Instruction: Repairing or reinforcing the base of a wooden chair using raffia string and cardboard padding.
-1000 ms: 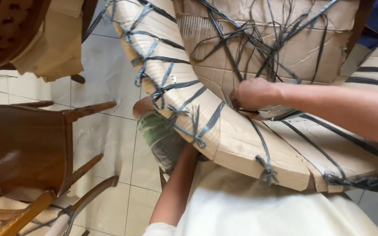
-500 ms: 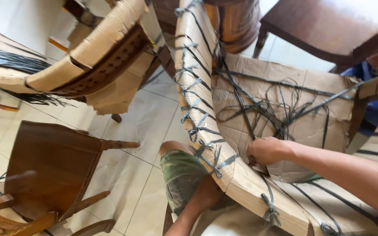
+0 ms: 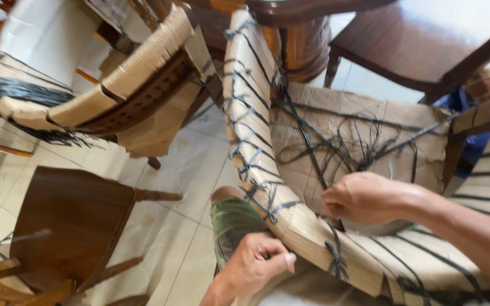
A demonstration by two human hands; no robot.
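cardboard wrapping (image 3: 313, 232): light tan-brown, plain, with paler cream patches along the curved edge
string (image 3: 313, 141): dark grey to black, criss-crossed in loose zigzags over the cardboard
second wrapped chair (image 3: 114, 90): same tan cardboard, dark brown carved wood showing beneath, a black bundle of cord at its end
bare chair (image 3: 69, 221): deep reddish-brown wood, smooth and glossy
table (image 3: 426, 39): dark brown top with a pale sheen
floor (image 3: 177, 226): off-white tiles, thin grey joints
shorts (image 3: 231, 226): green, mottled camouflage pattern
cloth (image 3: 466, 107): bright blue
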